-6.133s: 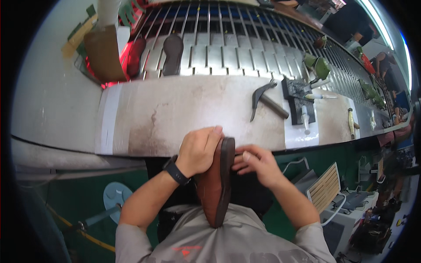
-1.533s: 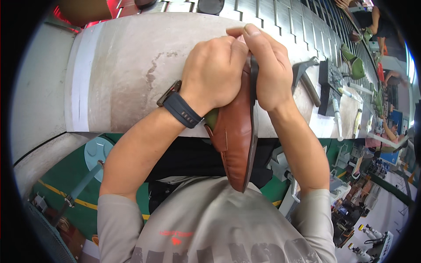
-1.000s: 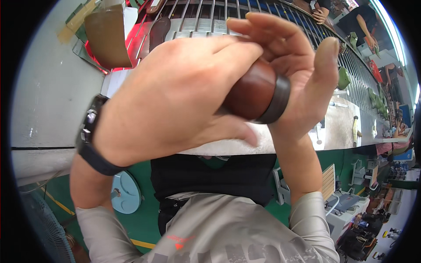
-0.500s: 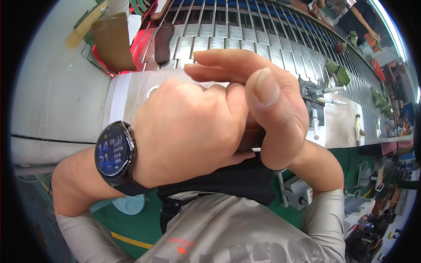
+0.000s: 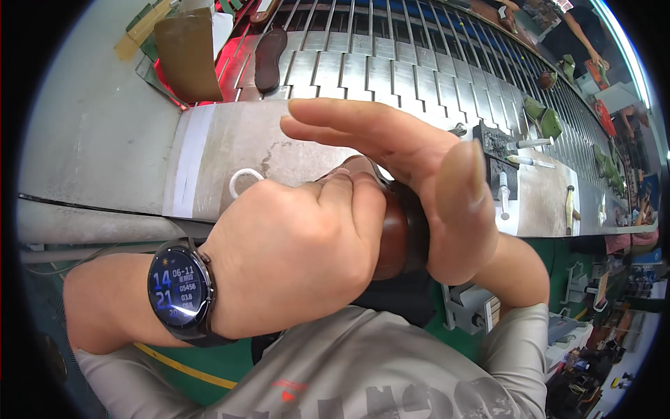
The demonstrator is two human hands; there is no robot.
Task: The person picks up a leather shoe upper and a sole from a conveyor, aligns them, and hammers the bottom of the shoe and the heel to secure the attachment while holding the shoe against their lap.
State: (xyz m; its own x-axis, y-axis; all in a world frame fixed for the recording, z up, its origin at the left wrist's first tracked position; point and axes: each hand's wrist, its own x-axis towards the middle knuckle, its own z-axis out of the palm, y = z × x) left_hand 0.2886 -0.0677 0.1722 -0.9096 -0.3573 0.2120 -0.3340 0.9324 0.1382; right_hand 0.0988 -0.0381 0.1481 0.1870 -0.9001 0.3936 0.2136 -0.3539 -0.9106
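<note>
Shoe [image 5: 393, 241], 1 pc., brn smooth leather upper, satin sheen, rounded form, mostly hidden by hands; location: held up at the bench's front edge, before the wearer's torso. Sole [image 5: 418, 234], dk., matte, firm-looking, edge running along the upper's R side; seam partly visible, bond state can't tell. L hand [image 5: 296, 241]: fingers curled over upper, snug hold, knuckles up. R hand [image 5: 450, 192]: not wrapped round anything; palm laid against sole side, fingers straight & spread past shoe, thumb raised. Step in hand (judged): palm pressure on sole against a braced upper. Best practice: L hand backs the upper squarely opp. the R palm; heel of palm, not fingertips, gives the force; pressure even along the edge, no twist; nails kept off leather, which would likely mark. Watch [image 5: 180, 290], on L wrist, rd. glass face, blk strap; hard case best kept clear of the upper. Bench [image 5: 209, 150], pale worn top, brn stains, w/ white strip [image 5: 193, 162] nr. L end & white ring [image 5: 244, 183], thin-walled, beside L hand. To R: blk block [image 5: 496, 143], rough-textured; syringe [image 5: 504, 195], translucent plastic, nr. it. Beyond: rack [image 5: 380, 73], bright metal bars & plates; loose sole [image 5: 270, 61], dk. brn, waisted outline, lying on it; brn sheet [image 5: 185, 59], curved, far L; green pcs. [image 5: 543, 120], curved, far R.
</note>
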